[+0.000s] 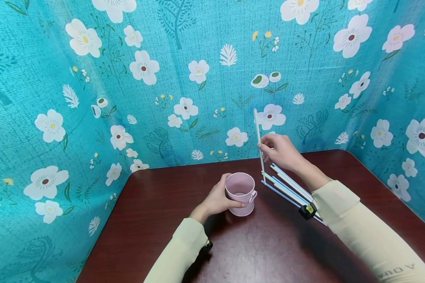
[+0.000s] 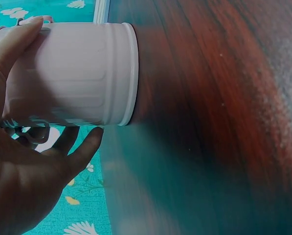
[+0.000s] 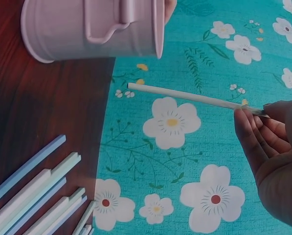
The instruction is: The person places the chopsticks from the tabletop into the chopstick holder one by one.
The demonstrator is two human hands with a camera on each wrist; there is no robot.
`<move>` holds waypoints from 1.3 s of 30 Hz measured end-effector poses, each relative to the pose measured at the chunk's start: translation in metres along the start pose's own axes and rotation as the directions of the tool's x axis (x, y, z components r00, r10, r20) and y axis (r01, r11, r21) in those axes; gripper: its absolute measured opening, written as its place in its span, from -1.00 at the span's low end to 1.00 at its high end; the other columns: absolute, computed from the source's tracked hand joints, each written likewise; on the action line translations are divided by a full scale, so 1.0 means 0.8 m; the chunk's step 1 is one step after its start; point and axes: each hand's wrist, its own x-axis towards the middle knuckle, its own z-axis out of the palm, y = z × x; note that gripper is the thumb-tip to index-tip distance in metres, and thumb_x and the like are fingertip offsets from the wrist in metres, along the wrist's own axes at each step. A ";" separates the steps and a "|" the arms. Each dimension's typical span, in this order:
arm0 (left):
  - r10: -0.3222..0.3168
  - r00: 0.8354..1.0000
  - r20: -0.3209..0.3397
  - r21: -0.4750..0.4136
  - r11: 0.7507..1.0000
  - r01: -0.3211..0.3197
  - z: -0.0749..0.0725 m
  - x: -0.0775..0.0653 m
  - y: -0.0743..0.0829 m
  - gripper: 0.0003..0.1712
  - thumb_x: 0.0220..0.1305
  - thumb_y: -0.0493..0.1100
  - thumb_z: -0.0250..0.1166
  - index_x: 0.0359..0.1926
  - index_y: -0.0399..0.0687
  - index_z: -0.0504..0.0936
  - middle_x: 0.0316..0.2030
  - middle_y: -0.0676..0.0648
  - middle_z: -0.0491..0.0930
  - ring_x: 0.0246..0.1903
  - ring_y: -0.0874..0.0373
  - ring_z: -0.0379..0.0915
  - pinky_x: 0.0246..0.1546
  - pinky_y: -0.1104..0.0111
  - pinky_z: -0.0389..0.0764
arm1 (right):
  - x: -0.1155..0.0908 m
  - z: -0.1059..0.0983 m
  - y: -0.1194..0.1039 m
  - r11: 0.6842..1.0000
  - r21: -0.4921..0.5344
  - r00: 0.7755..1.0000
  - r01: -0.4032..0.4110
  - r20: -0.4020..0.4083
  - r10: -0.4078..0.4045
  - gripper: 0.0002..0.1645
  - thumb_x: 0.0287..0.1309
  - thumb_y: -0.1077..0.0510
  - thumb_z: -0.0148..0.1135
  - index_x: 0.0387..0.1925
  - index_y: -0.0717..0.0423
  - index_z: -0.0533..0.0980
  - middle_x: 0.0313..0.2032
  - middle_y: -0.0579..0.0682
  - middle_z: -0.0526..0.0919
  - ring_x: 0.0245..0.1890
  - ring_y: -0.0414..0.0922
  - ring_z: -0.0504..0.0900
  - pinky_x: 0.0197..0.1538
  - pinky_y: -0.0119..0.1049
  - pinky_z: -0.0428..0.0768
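Observation:
A small pink bucket (image 1: 241,206) with a folded-down handle stands upright on the table. My left hand (image 1: 217,198) grips it from the left, with the thumb across its near side. In the left wrist view, the thumb lies over the bucket (image 2: 72,73) and the fingers are on its other side. Up and to the right, my right hand (image 1: 278,149) pinches a pale green straw (image 1: 257,125), held nearly upright. Its lower end points down beyond the bucket's right side. In the right wrist view, the straw (image 3: 185,94) extends from the thumb and fingertips.
Several blue, white and pale green straws (image 1: 287,188) lie in a loose bundle under my right forearm. The dark red wooden table (image 1: 170,192) reaches to a turquoise flowered cloth (image 1: 205,122) at the back and sides.

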 end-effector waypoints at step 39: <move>-0.012 0.999 0.036 0.000 1.000 0.012 0.019 0.009 0.012 0.16 -0.09 -0.08 0.71 0.44 0.04 0.17 0.24 -0.09 0.50 0.21 -0.04 0.47 0.22 0.21 0.49 | -0.004 0.014 -0.008 0.999 0.007 0.997 0.050 -0.050 -0.050 -0.87 0.45 0.20 0.21 -0.14 0.21 0.56 -0.39 0.08 0.73 -0.51 -0.05 0.72 -0.39 -0.28 0.68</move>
